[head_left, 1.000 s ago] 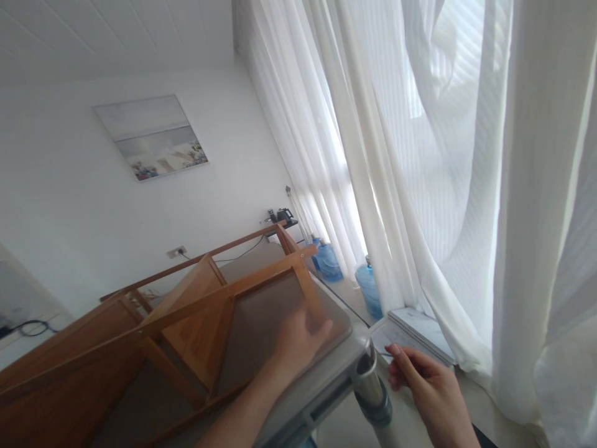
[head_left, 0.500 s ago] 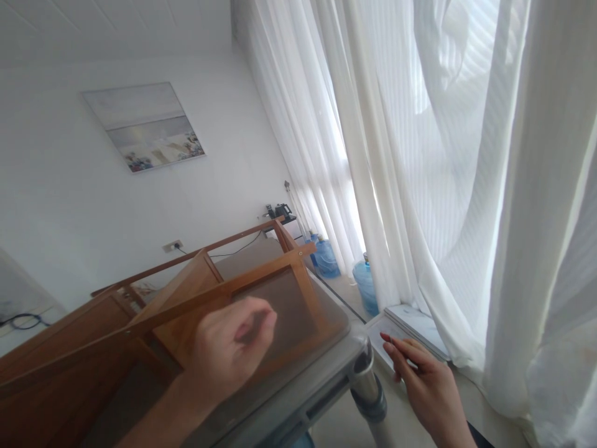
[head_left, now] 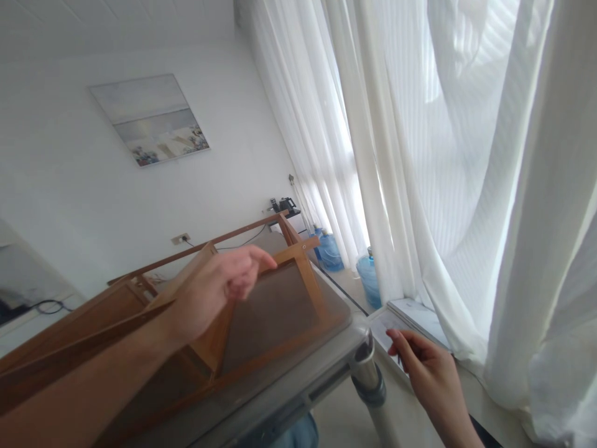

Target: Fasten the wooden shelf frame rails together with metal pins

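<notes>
Indoors, beside a grey table (head_left: 321, 359), a person works bare-handed over a wooden frame (head_left: 311, 283) lying on the tabletop, its end bar close to the table's near corner. The left hand (head_left: 224, 280) reaches across the table above the frame, index finger stretched out and the other fingers folded in; nothing shows in its grasp, and whether the fingertip meets the upper rail cannot be told. The right hand (head_left: 426, 364) hangs just off the table's corner, thumb and fingers drawn to a narrow pinch (a small dark speck shows there, too blurred to name), a grip that would suit something slight. Laid flat, the table probably serves to bear the long frame at a reachable height, leaving both hands free of its weight. Orange-brown wood with a smooth, faintly glossy finish makes up straight rails and slanting inner panels, and a pale round fastener (head_left: 304, 247) marks one joint. The tabletop looks smooth, its corner rounded, above a tubular metal leg (head_left: 368, 373) with a dark collar. Beyond the table stand ribbed, translucent blue jugs (head_left: 368, 280); to its right, flat white panels (head_left: 420, 320) lie stacked under sheer, softly pleated curtains (head_left: 401, 186).
</notes>
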### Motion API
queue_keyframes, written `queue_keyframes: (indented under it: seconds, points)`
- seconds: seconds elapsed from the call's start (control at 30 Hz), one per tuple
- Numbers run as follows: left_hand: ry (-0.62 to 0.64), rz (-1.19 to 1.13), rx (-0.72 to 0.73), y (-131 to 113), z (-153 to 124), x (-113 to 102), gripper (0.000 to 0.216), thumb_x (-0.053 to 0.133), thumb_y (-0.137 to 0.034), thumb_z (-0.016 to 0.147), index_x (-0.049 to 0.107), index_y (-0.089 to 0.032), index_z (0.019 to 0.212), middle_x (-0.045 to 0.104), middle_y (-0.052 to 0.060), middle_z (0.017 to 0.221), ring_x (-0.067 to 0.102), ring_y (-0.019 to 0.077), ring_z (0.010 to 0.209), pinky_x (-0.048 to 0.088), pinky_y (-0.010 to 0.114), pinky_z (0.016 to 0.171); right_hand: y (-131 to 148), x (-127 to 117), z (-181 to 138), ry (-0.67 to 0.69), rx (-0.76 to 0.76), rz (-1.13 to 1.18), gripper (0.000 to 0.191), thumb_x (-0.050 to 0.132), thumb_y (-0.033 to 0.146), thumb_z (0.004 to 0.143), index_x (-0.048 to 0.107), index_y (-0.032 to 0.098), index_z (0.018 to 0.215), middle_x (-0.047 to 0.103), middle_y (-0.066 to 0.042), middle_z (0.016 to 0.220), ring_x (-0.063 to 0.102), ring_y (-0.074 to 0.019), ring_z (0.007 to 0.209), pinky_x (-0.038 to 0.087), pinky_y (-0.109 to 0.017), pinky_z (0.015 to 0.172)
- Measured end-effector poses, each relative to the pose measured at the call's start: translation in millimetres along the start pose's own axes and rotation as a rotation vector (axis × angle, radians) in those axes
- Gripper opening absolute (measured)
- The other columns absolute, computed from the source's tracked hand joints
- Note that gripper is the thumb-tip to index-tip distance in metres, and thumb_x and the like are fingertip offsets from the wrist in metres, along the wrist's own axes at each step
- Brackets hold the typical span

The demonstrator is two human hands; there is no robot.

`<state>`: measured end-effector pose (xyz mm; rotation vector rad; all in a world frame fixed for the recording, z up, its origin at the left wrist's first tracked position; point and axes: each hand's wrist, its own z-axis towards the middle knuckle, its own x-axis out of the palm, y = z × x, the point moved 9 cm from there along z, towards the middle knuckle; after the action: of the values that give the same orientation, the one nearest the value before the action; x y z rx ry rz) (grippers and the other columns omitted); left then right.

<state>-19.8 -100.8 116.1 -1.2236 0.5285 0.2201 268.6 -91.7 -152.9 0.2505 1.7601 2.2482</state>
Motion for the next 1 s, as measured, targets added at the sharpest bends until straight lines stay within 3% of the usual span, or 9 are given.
queue_keyframes:
  seconds: [0.1,0.23,0.37,0.47,0.57,0.63,0.7,0.8,1.0]
  points:
    - [0.153,-0.635,-0.365,64,-58,70,0.056,0.053,-0.065,0.082,0.074,-0.016,0.097,0.029,-0.003,0.064,0.027,0.0118,0.054,0.028,0.027,0.051,9,1,-5,0.020,-0.018,0.032,0.045,0.063,0.063,0.089,0.073,0.020,0.082,0.064,-0.002,0.060,0.055,-0.0170,0.056,0.044,-0.027,0.053]
    - [-0.002,-1.114,-0.727,133,-101,131,0.030,0.062,-0.040,0.082,0.069,-0.010,0.082,0.025,-0.006,0.062,0.024,0.0068,0.049,0.023,0.021,0.048,12,16,-17,0.119,0.046,0.149,0.044,0.064,0.061,0.090,0.067,0.020,0.076,0.062,-0.001,0.056,0.055,-0.0158,0.053,0.043,-0.026,0.052]
    - [-0.068,-1.290,-1.016,170,-115,171,0.029,0.048,-0.030,0.092,0.063,-0.010,0.079,0.041,-0.001,0.063,0.043,0.0113,0.053,0.037,0.024,0.053,6,27,-26,0.141,0.196,0.293,0.047,0.064,0.066,0.088,0.062,0.020,0.083,0.059,0.002,0.052,0.043,-0.0107,0.035,0.026,-0.023,0.037]
    - [-0.100,-1.240,-1.155,195,-140,193,0.016,0.053,-0.019,0.091,0.062,-0.008,0.084,0.058,0.007,0.074,0.057,0.0139,0.063,0.047,0.024,0.060,7,25,-26,0.104,0.200,0.339,0.047,0.065,0.066,0.087,0.060,0.020,0.083,0.049,0.006,0.048,0.036,-0.0080,0.036,0.022,-0.022,0.038]
    - [-0.087,-1.155,-1.235,219,-171,205,0.007,0.060,-0.006,0.086,0.064,-0.008,0.091,0.066,0.009,0.081,0.065,0.0141,0.069,0.051,0.023,0.064,3,24,-23,0.095,0.202,0.371,0.046,0.064,0.065,0.089,0.059,0.020,0.084,0.044,0.008,0.048,0.036,-0.0082,0.039,0.024,-0.022,0.040]
    - [-0.049,-1.117,-1.187,226,-179,204,0.012,0.063,-0.001,0.083,0.066,-0.008,0.092,0.069,0.010,0.084,0.068,0.0140,0.070,0.052,0.022,0.067,3,26,-21,0.124,0.192,0.368,0.045,0.063,0.064,0.090,0.060,0.019,0.085,0.049,0.006,0.052,0.043,-0.0102,0.043,0.032,-0.023,0.043]
    - [-0.045,-1.069,-1.069,224,-174,193,0.016,0.066,0.000,0.083,0.067,-0.008,0.097,0.073,0.014,0.092,0.073,0.0162,0.077,0.054,0.024,0.073,6,32,-22,0.179,0.157,0.358,0.044,0.064,0.063,0.090,0.062,0.019,0.085,0.058,0.002,0.061,0.051,-0.0126,0.051,0.041,-0.026,0.050]
    - [-0.039,-0.969,-0.925,209,-157,175,0.025,0.074,-0.009,0.084,0.068,-0.006,0.108,0.075,0.021,0.105,0.075,0.0205,0.084,0.056,0.026,0.078,16,44,-29,0.257,0.112,0.331,0.042,0.065,0.060,0.091,0.066,0.018,0.090,0.063,-0.001,0.073,0.050,-0.0126,0.057,0.040,-0.026,0.053]
    - [-0.038,-0.904,-0.900,206,-145,175,0.024,0.083,-0.022,0.082,0.072,-0.008,0.097,0.077,0.015,0.094,0.068,0.0118,0.068,0.052,0.020,0.064,34,72,-52,0.464,0.116,0.305,0.039,0.060,0.054,0.096,0.066,0.017,0.083,0.061,0.000,0.069,0.045,-0.0110,0.057,0.035,-0.024,0.052]
